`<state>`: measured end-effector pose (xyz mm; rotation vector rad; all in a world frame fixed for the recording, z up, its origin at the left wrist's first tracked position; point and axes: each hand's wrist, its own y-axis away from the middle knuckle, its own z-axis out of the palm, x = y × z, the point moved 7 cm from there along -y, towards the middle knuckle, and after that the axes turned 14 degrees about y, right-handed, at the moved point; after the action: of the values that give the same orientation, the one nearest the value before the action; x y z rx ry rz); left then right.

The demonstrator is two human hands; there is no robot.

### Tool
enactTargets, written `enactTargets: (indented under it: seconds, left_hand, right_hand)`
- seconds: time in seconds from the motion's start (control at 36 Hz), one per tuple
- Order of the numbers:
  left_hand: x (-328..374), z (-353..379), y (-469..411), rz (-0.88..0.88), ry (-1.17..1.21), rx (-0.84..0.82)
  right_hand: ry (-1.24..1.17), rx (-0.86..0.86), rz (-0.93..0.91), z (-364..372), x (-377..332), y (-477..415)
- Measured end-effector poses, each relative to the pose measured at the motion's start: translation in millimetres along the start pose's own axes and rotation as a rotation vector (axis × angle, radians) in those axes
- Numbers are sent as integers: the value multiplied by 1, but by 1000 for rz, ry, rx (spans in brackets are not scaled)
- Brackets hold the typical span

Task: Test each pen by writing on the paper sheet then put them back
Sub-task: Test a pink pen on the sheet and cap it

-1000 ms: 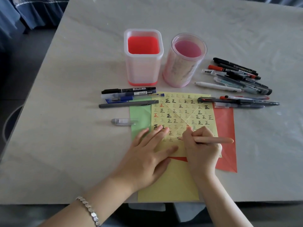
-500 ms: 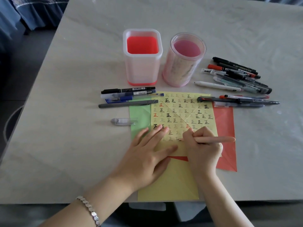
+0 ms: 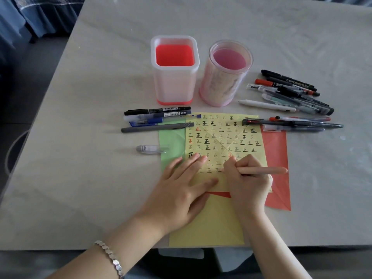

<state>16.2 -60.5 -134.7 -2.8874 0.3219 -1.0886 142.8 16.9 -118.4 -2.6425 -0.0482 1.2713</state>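
While pen (image 3: 261,170) keeps writing, left hand (image 3: 181,195) stays flat.

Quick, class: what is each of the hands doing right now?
Left hand: open, fingers flat, pressing on the yellow paper sheet.
Right hand: grips the pink pen, tip on the sheet.

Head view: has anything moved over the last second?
Nothing visibly moved. The right hand still grips the peach-coloured pen, its tip on the yellow paper sheet. The left hand still lies flat on that sheet.
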Motion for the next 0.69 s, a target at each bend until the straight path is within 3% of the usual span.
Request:
enactTargets:
  seconds: [0.44,0.58,0.69]
  left_hand:
    - [-1,0,1,9,-13,1]
    - [0,0,0,20,-18,6]
    - [0,1,0,38,-25,9]
  right_hand:
    - [55,53,-18,-3,-3,1]
    - [86,81,22,-6,0,1]
    - [-41,43,146,-7,4,1]
